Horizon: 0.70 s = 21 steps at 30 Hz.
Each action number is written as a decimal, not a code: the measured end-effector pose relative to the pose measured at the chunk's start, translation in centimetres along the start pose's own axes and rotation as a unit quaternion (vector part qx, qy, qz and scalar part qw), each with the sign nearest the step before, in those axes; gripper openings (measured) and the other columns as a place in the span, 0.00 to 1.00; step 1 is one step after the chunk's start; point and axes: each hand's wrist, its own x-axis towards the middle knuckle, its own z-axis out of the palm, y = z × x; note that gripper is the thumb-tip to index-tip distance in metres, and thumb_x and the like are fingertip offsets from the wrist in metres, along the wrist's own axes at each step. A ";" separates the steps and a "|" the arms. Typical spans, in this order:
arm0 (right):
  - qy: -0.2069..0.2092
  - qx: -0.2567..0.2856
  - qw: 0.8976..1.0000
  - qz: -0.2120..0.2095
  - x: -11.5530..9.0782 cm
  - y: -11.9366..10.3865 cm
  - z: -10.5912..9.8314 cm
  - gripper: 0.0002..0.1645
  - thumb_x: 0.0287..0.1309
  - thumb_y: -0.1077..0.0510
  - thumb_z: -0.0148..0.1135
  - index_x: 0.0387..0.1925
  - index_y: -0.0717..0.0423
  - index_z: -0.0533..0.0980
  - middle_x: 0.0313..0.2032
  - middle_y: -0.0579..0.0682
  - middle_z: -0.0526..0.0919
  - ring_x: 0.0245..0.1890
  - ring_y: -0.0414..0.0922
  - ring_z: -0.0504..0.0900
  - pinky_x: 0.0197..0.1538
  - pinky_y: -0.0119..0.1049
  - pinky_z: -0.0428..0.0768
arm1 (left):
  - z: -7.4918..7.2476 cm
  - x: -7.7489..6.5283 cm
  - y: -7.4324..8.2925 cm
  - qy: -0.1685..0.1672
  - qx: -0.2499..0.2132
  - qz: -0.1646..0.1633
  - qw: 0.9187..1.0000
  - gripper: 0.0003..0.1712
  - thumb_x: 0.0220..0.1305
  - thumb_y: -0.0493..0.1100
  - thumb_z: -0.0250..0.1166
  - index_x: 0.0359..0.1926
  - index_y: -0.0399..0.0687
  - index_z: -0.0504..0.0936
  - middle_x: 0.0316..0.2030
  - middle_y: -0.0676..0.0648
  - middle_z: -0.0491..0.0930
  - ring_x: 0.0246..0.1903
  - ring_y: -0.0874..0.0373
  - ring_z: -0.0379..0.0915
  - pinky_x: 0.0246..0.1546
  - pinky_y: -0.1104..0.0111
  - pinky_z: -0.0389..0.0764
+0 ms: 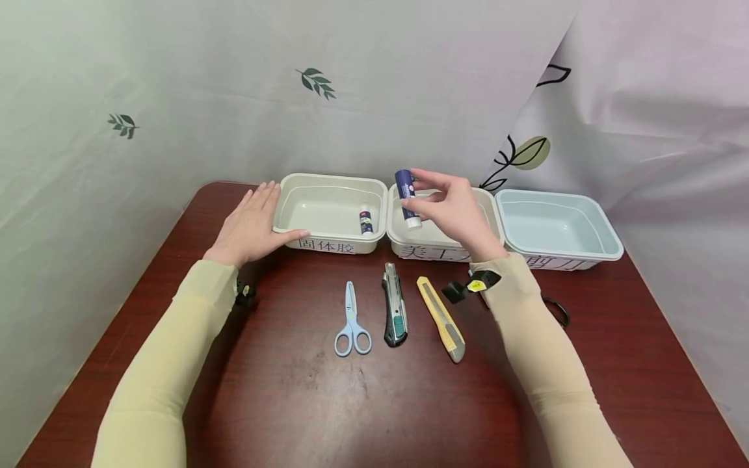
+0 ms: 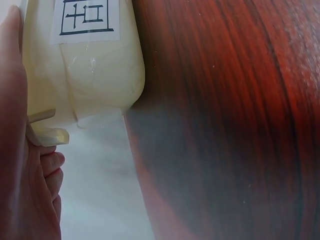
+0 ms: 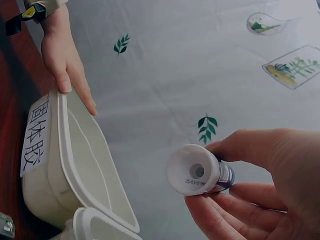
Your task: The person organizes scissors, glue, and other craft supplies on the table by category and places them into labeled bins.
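My right hand point(image 1: 453, 205) pinches a dark blue glue stick point(image 1: 405, 188) between thumb and fingers, above the middle bin point(image 1: 433, 253). Its white end tilts down; the right wrist view shows that round white base point(image 3: 192, 172). My left hand point(image 1: 248, 224) rests against the left end of the cream bin point(image 1: 316, 218), fingers straight and thumb over the front rim. Inside that bin, near its right end, stands or leans a smaller glue stick point(image 1: 366, 222) with a navy label. The left wrist view shows the bin's corner point(image 2: 100, 75) beside the palm.
A pale blue bin point(image 1: 556, 227) completes the row at right. In front lie light blue scissors point(image 1: 351, 325), a grey-green utility knife point(image 1: 395, 309) and a yellow one point(image 1: 441, 318). A black loop point(image 1: 557, 312) shows partly behind the right forearm. Patterned cloth hangs behind the table.
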 end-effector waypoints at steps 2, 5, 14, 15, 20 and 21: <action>0.000 0.015 1.000 0.005 0.4 0.0 0.3 0.36 0.57 0.58 0.75 0.68 0.51 0.76 0.53 0.54 0.84 0.39 0.45 0.88 0.39 0.41 0.87 | -0.1 0.0 0.1 -0.002 0.005 0.002 1.000 0.69 0.61 0.80 0.54 0.79 0.31 0.45 0.78 0.31 0.46 0.78 0.41 0.38 0.76 0.53 0.37; -0.001 0.034 0.999 0.012 1.2 0.1 0.9 0.35 0.57 0.60 0.74 0.67 0.53 0.76 0.53 0.55 0.84 0.39 0.46 0.87 0.39 0.37 0.87 | -0.1 0.1 0.1 -0.005 0.011 0.003 1.000 0.69 0.61 0.81 0.54 0.79 0.31 0.44 0.78 0.32 0.46 0.78 0.41 0.37 0.76 0.53 0.36; -0.017 0.067 0.997 0.034 3.2 0.7 2.8 0.35 0.57 0.61 0.73 0.67 0.57 0.75 0.54 0.57 0.83 0.45 0.49 0.86 0.41 0.39 0.87 | -0.2 0.0 0.0 -0.008 0.019 0.004 1.000 0.69 0.62 0.81 0.53 0.79 0.32 0.43 0.78 0.32 0.45 0.78 0.41 0.37 0.76 0.54 0.35; -0.017 0.070 0.997 0.036 3.4 0.9 3.0 0.35 0.57 0.61 0.73 0.67 0.58 0.75 0.54 0.57 0.83 0.46 0.50 0.86 0.41 0.39 0.87 | -0.2 0.1 0.0 -0.008 0.019 0.005 1.000 0.69 0.62 0.81 0.53 0.79 0.32 0.44 0.78 0.32 0.45 0.78 0.41 0.37 0.76 0.54 0.36; -0.024 0.065 0.997 0.046 4.5 1.4 4.3 0.35 0.58 0.61 0.74 0.67 0.59 0.75 0.53 0.57 0.83 0.48 0.49 0.85 0.42 0.39 0.87 | -0.2 0.0 0.1 -0.009 0.022 0.006 1.000 0.68 0.62 0.81 0.53 0.79 0.31 0.44 0.78 0.32 0.45 0.78 0.41 0.38 0.76 0.54 0.36; -0.024 0.062 0.997 0.048 4.7 1.6 4.5 0.35 0.58 0.60 0.74 0.67 0.59 0.75 0.53 0.57 0.84 0.47 0.49 0.85 0.42 0.39 0.87 | -0.3 0.0 0.1 -0.010 0.022 0.006 1.000 0.68 0.62 0.81 0.53 0.79 0.31 0.44 0.78 0.32 0.45 0.78 0.41 0.38 0.76 0.54 0.36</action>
